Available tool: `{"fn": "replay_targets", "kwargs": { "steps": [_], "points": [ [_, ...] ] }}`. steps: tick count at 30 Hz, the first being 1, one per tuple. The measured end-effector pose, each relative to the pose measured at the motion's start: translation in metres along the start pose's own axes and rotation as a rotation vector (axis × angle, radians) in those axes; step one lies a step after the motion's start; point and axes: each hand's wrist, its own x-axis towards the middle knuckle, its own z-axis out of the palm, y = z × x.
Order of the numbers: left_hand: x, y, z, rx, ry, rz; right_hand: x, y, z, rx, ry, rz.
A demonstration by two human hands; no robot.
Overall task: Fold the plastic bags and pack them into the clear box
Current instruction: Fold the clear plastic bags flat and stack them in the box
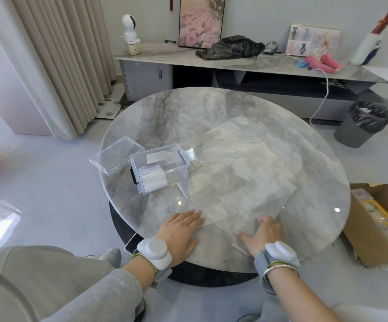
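Near the front edge of the tabletop (pixel 165 112), your left hand (pixel 181 231) lies palm down with its fingers straight and close together. The fingertips touch the near left corner of the plastic bags (pixel 242 163). These bags are clear sheets spread flat and overlapping, reaching from the front edge across the middle toward the far right edge.

Your right hand (pixel 261 238) also lies palm down, with fingers straight and slightly spread and the thumb held out to the left. It presses on a smaller rectangle of clear plastic (pixel 246 225) at the front edge. You cannot tell whether this is a folded flap or a separate bag. Neither hand curls round or pinches anything.

At the left edge stands the clear box (pixel 160 170), open and touching the left border of the spread bags. A folded bag (pixel 153 180) lies inside it against the left wall. The lid (pixel 116 155) rests flat just beside the box, overhanging the left edge.

Each wrist carries a white device, left (pixel 154 251) and right (pixel 281 251).

Beyond the table, a black bag (pixel 230 47) lies on the sideboard. A lined bin (pixel 365 123) stands on the floor at the right, with a cardboard box (pixel 369 228) nearer to you.
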Motion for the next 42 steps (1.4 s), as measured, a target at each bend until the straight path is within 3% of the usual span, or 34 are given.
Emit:
{"fn": "replay_targets", "kwargs": {
  "steps": [5,10,17,23,26,33,38,42],
  "points": [
    [0.002,0.002,-0.002,-0.031,-0.018,-0.014,-0.003,-0.005,0.012,0.187,-0.101,0.003],
    [0.003,0.001,0.001,-0.043,-0.011,-0.026,-0.010,-0.007,0.014,0.101,-0.170,-0.117],
    [0.003,0.002,0.003,-0.068,0.028,-0.042,-0.012,-0.004,0.013,-0.234,0.122,-0.235],
    [0.003,0.004,0.001,-0.058,0.065,-0.038,-0.003,0.000,0.023,0.082,-0.080,-0.170],
    [0.003,0.007,-0.003,-0.071,0.125,-0.068,-0.004,-0.002,0.024,0.081,-0.106,-0.202],
    [-0.001,0.015,-0.013,-0.106,0.196,-0.084,-0.011,-0.007,0.015,-0.277,0.210,-0.367],
    [-0.001,0.015,-0.003,0.110,0.098,0.092,-0.008,-0.007,0.012,-0.239,0.014,-0.295],
    [-0.003,0.007,0.011,0.180,-0.047,0.100,-0.010,-0.004,0.011,-0.138,-0.113,-0.228]
  ]
}}
